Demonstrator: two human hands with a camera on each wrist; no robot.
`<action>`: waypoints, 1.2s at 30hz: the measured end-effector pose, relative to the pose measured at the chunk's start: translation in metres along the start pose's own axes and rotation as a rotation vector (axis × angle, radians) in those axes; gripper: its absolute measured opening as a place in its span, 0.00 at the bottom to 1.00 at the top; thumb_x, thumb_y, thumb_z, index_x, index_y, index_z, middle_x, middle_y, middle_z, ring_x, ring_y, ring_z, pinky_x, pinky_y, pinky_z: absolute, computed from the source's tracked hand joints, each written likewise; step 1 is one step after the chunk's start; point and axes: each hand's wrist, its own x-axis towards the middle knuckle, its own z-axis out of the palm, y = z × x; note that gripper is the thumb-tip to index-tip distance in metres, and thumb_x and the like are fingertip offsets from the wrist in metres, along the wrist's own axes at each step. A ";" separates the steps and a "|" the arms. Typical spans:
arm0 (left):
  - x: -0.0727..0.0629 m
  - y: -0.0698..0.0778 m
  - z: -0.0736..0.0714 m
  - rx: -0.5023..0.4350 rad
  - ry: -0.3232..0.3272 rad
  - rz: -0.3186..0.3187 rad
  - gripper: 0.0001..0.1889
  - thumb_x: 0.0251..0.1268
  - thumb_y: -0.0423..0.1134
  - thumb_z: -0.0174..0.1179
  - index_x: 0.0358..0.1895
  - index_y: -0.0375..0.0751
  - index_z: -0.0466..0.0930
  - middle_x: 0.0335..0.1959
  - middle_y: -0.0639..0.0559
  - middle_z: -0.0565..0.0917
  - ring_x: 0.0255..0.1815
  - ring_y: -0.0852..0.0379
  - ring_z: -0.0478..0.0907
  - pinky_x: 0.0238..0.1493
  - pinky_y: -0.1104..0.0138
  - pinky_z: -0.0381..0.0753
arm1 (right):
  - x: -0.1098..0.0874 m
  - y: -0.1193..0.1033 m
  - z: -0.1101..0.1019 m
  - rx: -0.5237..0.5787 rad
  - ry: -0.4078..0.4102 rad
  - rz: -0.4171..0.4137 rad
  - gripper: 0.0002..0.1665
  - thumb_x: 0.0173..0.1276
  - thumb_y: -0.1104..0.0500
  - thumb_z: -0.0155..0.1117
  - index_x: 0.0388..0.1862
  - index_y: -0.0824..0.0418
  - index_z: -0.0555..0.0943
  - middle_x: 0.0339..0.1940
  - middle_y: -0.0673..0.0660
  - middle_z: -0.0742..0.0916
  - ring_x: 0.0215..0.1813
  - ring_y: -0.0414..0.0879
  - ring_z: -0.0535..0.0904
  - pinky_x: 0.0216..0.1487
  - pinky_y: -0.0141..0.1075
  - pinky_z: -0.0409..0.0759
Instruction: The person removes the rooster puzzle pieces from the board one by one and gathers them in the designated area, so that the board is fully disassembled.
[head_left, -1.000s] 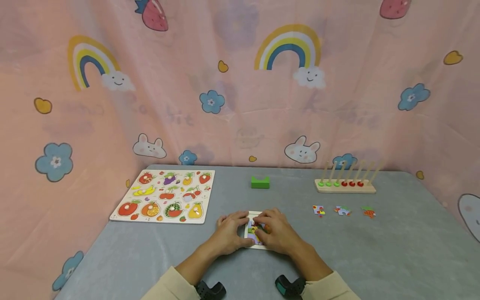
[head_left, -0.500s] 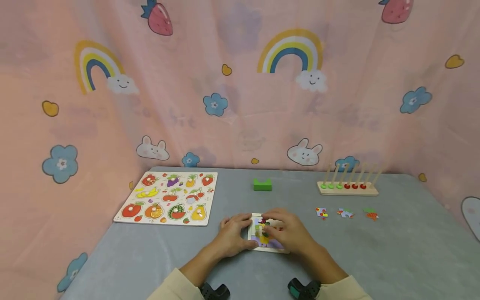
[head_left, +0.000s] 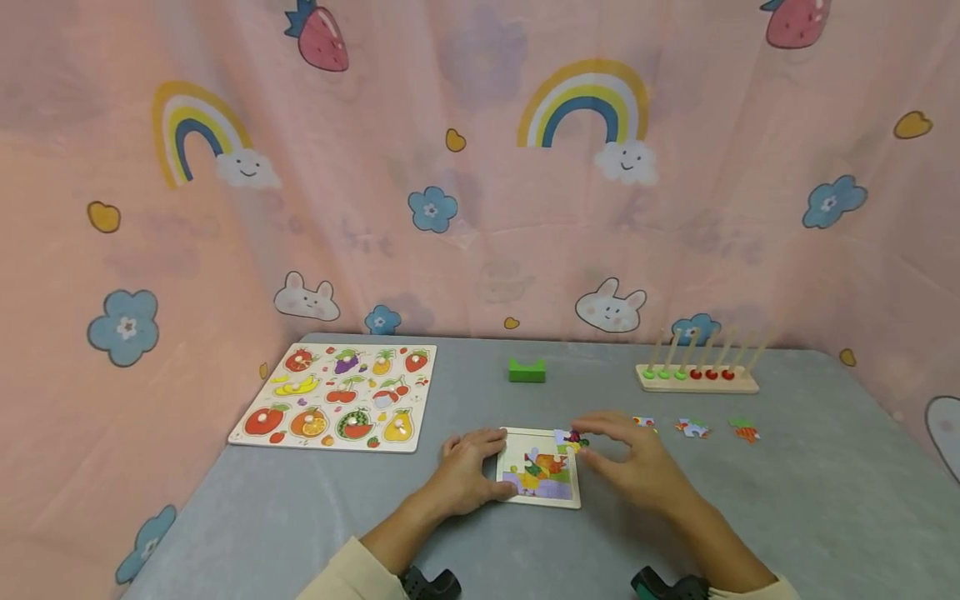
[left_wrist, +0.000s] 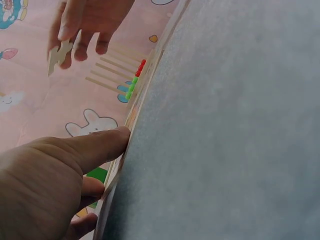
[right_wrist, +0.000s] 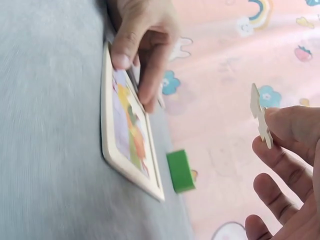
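Note:
A small wooden jigsaw tray, partly filled with a chick picture, lies on the table in front of me. My left hand holds its left side, thumb by the near corner and fingers at the far one. My right hand pinches a jigsaw piece between thumb and fingers, raised above the tray; from the head it overlaps the tray's far right corner. Edge-on in the right wrist view, the thin pale piece is clear of the tray. Three loose pieces lie beyond my right hand, one partly hidden.
On the left lies a fruit peg puzzle board. A green notched block stands behind the tray. At the back right is a wooden peg rack with green and red beads. A pink printed curtain hangs behind the table.
My right hand has lifted a piece out of the tray and moved right with it, uncovering the tray's upper part. My left hand stays at the tray's left side.

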 end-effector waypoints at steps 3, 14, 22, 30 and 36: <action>0.000 0.000 0.000 -0.002 -0.002 -0.006 0.35 0.48 0.45 0.74 0.61 0.35 0.77 0.65 0.52 0.73 0.69 0.49 0.62 0.63 0.42 0.47 | -0.007 -0.001 -0.012 -0.023 0.004 0.039 0.17 0.62 0.60 0.71 0.51 0.56 0.85 0.51 0.49 0.84 0.56 0.49 0.76 0.51 0.56 0.73; 0.000 0.000 0.000 0.001 -0.009 -0.005 0.34 0.49 0.45 0.74 0.61 0.36 0.77 0.65 0.52 0.73 0.69 0.49 0.61 0.63 0.42 0.47 | -0.029 0.016 -0.050 -0.110 0.063 0.066 0.19 0.60 0.60 0.72 0.52 0.55 0.85 0.51 0.50 0.84 0.55 0.35 0.73 0.52 0.23 0.65; 0.000 -0.001 0.000 0.003 -0.014 0.000 0.34 0.50 0.45 0.74 0.61 0.35 0.77 0.65 0.52 0.73 0.70 0.49 0.61 0.63 0.42 0.47 | -0.038 0.033 -0.066 -0.110 0.065 0.041 0.21 0.58 0.64 0.73 0.52 0.55 0.84 0.51 0.52 0.83 0.55 0.32 0.71 0.50 0.21 0.64; 0.000 -0.002 0.000 0.006 -0.009 -0.001 0.34 0.49 0.45 0.74 0.61 0.35 0.77 0.65 0.52 0.73 0.69 0.50 0.61 0.63 0.42 0.47 | -0.049 0.051 -0.068 -0.155 0.066 0.077 0.20 0.58 0.63 0.74 0.51 0.57 0.85 0.48 0.53 0.84 0.51 0.30 0.72 0.42 0.31 0.72; 0.000 -0.001 0.000 0.007 -0.012 -0.002 0.34 0.50 0.46 0.74 0.61 0.35 0.76 0.65 0.52 0.72 0.70 0.50 0.61 0.63 0.42 0.47 | -0.054 0.066 -0.062 -0.150 0.085 0.038 0.21 0.54 0.66 0.75 0.49 0.60 0.85 0.46 0.50 0.86 0.48 0.31 0.73 0.43 0.25 0.70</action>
